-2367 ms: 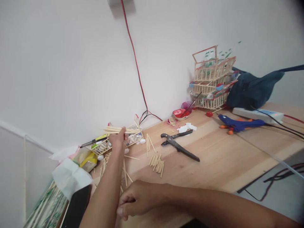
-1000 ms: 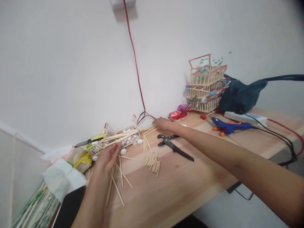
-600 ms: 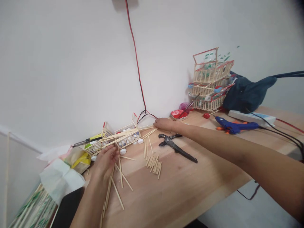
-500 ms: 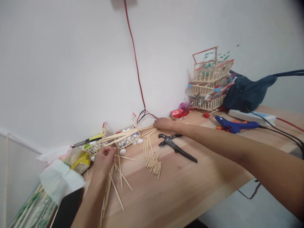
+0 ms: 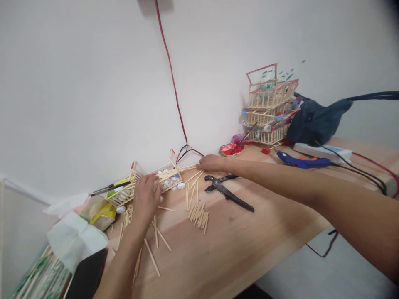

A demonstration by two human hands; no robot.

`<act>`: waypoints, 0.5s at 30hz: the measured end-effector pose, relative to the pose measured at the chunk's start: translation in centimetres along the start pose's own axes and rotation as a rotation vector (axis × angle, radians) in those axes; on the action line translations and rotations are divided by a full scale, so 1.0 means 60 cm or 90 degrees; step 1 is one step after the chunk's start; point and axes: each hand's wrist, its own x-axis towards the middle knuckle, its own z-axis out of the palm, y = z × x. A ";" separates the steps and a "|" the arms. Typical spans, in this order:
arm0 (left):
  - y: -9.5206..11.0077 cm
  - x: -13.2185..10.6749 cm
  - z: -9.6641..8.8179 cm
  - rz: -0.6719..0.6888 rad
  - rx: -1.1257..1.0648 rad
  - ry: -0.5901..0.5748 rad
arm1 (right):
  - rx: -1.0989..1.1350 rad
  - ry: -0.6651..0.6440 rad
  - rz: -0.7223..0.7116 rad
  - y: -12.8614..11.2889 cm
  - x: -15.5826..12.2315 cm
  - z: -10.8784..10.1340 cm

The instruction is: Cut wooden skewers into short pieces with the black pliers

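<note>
A bundle of long thin wooden sticks lies across two small stick-built baskets near the wall. My left hand is closed round the left part of this bundle, its thumb pointing right. At the other end my right hand pinches the stick tips, fingers bent down. Below the hands, a group of short cut sticks lies on the wooden table. Black-handled pliers rest to their right. More loose long sticks are scattered beside my left forearm.
A small basket holds white caps. Stacked stick baskets stand at the back right, near a red paint dish. A blue glue gun and a white power strip lie at right. White tissue is at left.
My left hand has moved up from below the bundle and closed on its left part. My right hand stays at the right end. The view has shifted slightly.
</note>
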 end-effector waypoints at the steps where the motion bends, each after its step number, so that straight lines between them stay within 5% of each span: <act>1: -0.003 -0.003 0.002 -0.001 0.009 -0.001 | 0.000 -0.001 -0.003 0.001 0.000 0.002; 8: -0.011 -0.009 -0.014 -0.029 0.020 0.017 | -0.006 -0.020 -0.015 0.002 0.012 0.008; 15: 0.001 -0.014 -0.012 -0.025 -0.027 0.004 | -0.021 -0.030 -0.023 0.001 -0.013 -0.033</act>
